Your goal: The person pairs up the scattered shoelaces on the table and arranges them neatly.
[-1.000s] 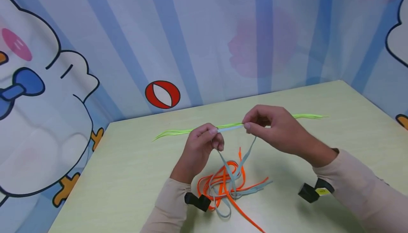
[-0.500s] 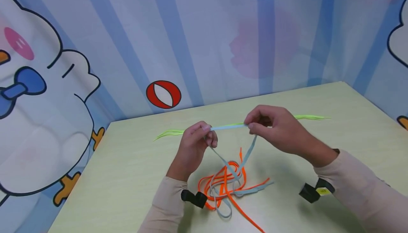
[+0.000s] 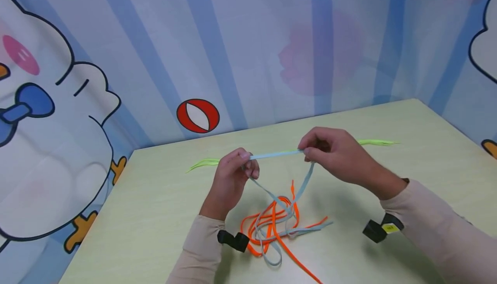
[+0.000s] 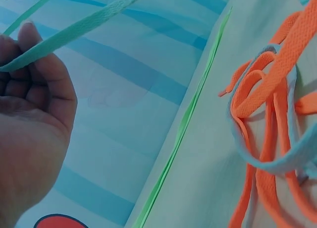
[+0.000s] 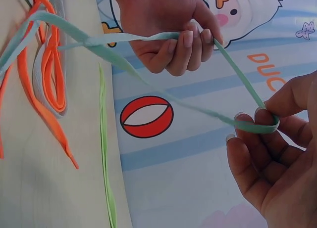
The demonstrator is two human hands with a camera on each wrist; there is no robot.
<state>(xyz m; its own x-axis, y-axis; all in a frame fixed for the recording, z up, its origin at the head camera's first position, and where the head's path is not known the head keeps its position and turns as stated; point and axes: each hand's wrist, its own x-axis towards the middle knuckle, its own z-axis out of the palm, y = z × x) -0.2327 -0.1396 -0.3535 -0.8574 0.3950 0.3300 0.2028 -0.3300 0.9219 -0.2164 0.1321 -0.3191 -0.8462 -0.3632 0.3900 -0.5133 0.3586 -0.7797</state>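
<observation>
Blue-striped printed backdrop [image 3: 264, 59] stands behind a pale table [image 3: 155, 215]; its prints include a white cartoon figure [image 3: 50, 159] at left and a red-and-white ball [image 3: 198, 115] just above the table's far edge.

Left hand [image 3: 231, 179]: raised above the table; thumb and forefinger meet in a pinch on a pale blue lace [image 3: 275, 155], remaining fingers curled toward the palm. Right hand [image 3: 341, 156]: raised likewise, thumb and forefinger pinching the same lace, remaining fingers partly bent. In the right wrist view the lace turns back in a bend at this hand's fingers.

Position of blue lace: section between the hands is clear of the table and runs straight, rising slightly toward the right hand in the head view. From each hand a further length slants down to a heap [image 3: 273, 215] on the table, nearer the wearer. Heap consists of blue strands looped and crossed with orange lace [image 4: 285, 67]; individual crossings are too tangled to trace.

Green laces [image 3: 378, 142] lie stretched in a narrow bundle near the far edge, beyond both hands, strands splayed at each end; hands and blue lace mask most of the middle in the head view.

Sleeves [image 3: 438, 228] are light beige; a black device [image 3: 374, 231] is noted at the right wrist.
</observation>
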